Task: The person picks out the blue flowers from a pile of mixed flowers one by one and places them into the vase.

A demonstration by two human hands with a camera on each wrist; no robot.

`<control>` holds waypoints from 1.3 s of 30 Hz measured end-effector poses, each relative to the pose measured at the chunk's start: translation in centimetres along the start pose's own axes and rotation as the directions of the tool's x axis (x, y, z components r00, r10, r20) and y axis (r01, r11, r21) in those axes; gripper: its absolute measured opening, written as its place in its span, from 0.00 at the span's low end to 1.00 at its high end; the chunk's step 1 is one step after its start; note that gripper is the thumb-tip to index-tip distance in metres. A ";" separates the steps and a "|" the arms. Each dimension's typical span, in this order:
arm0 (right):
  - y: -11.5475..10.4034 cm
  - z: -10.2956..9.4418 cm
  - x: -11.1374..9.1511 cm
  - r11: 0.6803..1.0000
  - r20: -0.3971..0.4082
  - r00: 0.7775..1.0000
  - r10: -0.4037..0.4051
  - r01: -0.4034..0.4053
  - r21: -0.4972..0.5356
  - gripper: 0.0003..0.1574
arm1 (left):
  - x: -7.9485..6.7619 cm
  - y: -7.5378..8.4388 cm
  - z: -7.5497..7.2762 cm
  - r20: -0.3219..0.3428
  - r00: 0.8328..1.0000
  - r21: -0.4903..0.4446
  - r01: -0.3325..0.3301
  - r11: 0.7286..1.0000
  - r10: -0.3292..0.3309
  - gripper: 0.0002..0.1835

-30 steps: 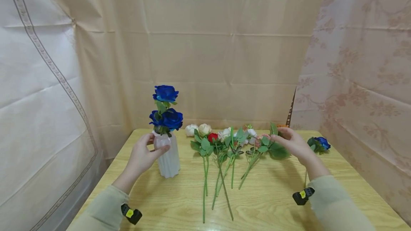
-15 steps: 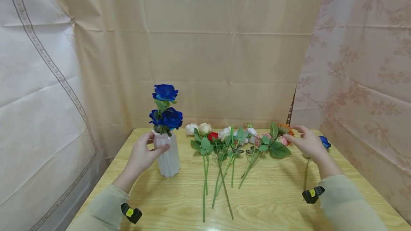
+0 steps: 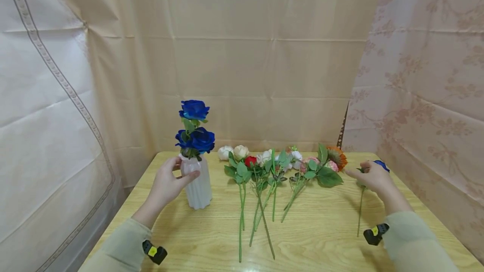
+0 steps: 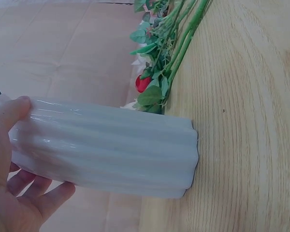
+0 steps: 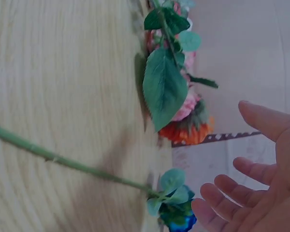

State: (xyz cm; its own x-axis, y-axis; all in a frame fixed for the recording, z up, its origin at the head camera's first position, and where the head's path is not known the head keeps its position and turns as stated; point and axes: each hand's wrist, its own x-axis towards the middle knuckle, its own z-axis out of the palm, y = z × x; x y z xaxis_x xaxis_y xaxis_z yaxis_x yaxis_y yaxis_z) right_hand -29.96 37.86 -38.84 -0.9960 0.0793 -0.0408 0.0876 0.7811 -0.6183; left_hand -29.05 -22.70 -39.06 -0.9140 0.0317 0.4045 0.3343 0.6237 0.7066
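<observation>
My left hand [image 3: 169,183] grips the neck of a white ribbed vase [image 3: 199,186], thumb on one side and fingers round the other. The vase [image 4: 106,147] stands upright on the table. Several blue roses [image 3: 203,139] rise from its mouth, one higher than the others. My right hand [image 3: 377,179] hovers by a single blue rose [image 3: 381,165] at the table's right, partly covering it in the head view. In the right wrist view the fingers are spread and hold nothing, close to the blue rose's head [image 5: 180,215]. Its green stem [image 5: 87,167] lies on the wood.
Along the back of the wooden table [image 3: 310,238] lie cream roses [image 3: 240,152], a red rose [image 3: 250,161], pink flowers [image 3: 332,166] and an orange flower [image 3: 337,157]. Their stems [image 3: 240,226] point toward the front. A beige curtain [image 3: 261,62] hangs behind.
My right hand has moved right, away from the orange flower and over to the single blue rose, baring the orange and pink blooms. My left hand and the vase have stayed put.
</observation>
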 end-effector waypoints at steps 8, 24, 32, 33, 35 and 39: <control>1.8 -0.1 0.2 0.998 0.033 0.998 0.052 -0.051 -0.021 0.63 | 0.0 0.0 0.0 -0.002 1.000 0.007 0.007 1.000 -0.006 0.40; 4.6 1.9 0.3 0.979 0.107 0.980 0.166 -0.152 -0.133 0.29 | 0.0 -0.1 0.0 0.005 1.000 0.000 0.005 1.000 -0.005 0.40; 4.7 2.3 0.6 0.971 0.106 0.987 0.118 -0.093 -0.219 0.32 | 0.1 -0.3 0.0 0.002 1.000 -0.011 0.002 1.000 -0.002 0.40; 4.7 2.4 0.6 0.973 0.109 0.986 0.125 -0.100 -0.206 0.29 | 0.2 -0.3 0.0 0.002 1.000 -0.012 0.001 1.000 -0.001 0.39; 4.9 2.6 0.6 0.977 0.114 0.984 0.135 -0.113 -0.180 0.28 | 0.2 -0.4 0.0 0.002 1.000 -0.011 -0.003 1.000 0.003 0.39; 5.1 2.8 0.5 0.979 0.133 0.976 0.171 -0.153 -0.136 0.27 | 0.1 -0.4 0.1 0.003 1.000 -0.012 0.000 1.000 0.000 0.38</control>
State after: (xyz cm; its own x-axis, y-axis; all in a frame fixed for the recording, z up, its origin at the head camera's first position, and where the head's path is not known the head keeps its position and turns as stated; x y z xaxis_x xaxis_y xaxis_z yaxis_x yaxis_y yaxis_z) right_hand -30.08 40.12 -44.18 -0.9596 0.1285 -0.2502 0.2404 0.8365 -0.4924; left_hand -29.25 -22.89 -39.34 -0.9148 0.0339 0.4026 0.3368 0.6145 0.7134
